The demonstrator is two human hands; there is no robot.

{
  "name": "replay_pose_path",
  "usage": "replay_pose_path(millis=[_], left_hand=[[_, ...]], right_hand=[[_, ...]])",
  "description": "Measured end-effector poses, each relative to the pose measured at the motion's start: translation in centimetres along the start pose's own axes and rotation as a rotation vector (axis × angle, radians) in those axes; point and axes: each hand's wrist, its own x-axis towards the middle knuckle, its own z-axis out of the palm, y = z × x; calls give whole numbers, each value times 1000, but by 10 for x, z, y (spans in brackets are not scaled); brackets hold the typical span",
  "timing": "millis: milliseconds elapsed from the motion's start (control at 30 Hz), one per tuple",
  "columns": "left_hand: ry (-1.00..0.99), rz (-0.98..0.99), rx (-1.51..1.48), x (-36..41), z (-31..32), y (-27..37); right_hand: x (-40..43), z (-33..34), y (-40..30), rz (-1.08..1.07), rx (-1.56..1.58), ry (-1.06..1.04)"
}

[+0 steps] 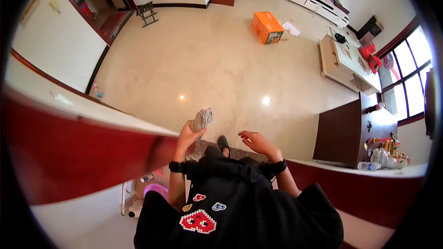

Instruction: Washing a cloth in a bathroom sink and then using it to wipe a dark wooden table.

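My left hand [188, 136] is closed around a bunched grey cloth [202, 119], held out over the tiled floor [221, 76]. Part of the cloth sticks up past my thumb and fingers. To the right, my right hand [256, 141] hangs in the air with its fingers apart and slightly bent, holding nothing. Black bands sit on both wrists. Below and between the hands one dark shoe [223, 143] shows at a dark stone threshold strip [238, 153].
Doorway walls with dark red trim [86, 152] flank me. Ahead are an orange cardboard box [267, 27] and a folding stool [147, 14]. At the right stand a white table [349, 64] and a brown cabinet [337, 133], near plastic bottles [368, 166] on a ledge.
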Motion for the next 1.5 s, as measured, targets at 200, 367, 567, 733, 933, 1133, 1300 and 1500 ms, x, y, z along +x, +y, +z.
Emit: replay_pose_path(millis=[200, 367, 567, 733, 933, 1133, 1300, 1500], left_hand=[[-48, 47, -126, 89, 8, 73], [-179, 66, -180, 157, 26, 107], [-37, 174, 50, 260, 23, 126], [89, 88, -95, 310, -11, 156], [465, -7, -210, 338, -40, 153], [576, -70, -256, 384, -118, 113], [604, -58, 64, 450, -217, 113], [701, 128, 5, 523, -309, 146]], right_hand=[[104, -69, -2, -30, -135, 51], [198, -100, 2, -187, 159, 53], [326, -156, 22, -177, 66, -82], [434, -204, 1, -346, 46, -268], [556, -195, -18, -485, 91, -470], [667, -161, -62, -531, 55, -712], [761, -133, -110, -627, -146, -763], [885, -108, -180, -602, 1, -773]])
